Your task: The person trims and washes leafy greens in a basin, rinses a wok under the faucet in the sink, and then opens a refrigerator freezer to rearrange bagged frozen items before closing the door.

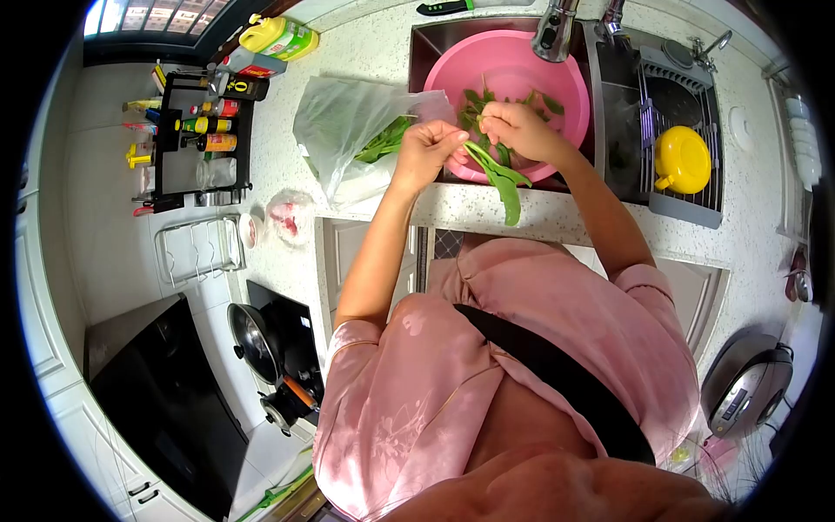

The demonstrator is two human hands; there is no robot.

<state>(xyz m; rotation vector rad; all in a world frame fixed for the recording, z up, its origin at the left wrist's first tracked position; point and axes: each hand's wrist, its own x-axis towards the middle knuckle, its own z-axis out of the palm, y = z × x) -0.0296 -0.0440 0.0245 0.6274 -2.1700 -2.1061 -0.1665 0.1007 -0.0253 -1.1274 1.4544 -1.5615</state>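
My left hand [430, 150] is closed in a pinch on the stem end of a leafy green vegetable [503, 184], whose leaves hang down past the basin's near rim. Close beside it, my right hand [519, 130] has its fingers curled together over the basin; what they hold, if anything, is hidden. The pink basin [452, 74] sits in the sink, with torn green leaves [550, 104] inside. Left of my left hand lies a clear plastic bag [335, 117] with more greens [383, 141] in its opening.
A chrome faucet [555, 30] reaches over the basin. The right sink holds a dish rack [674, 96] and a yellow bowl [683, 159]. A knife [445, 8] lies behind the sink. A condiment rack [204, 130] stands left, with a lidded pan [257, 339] on the stove.
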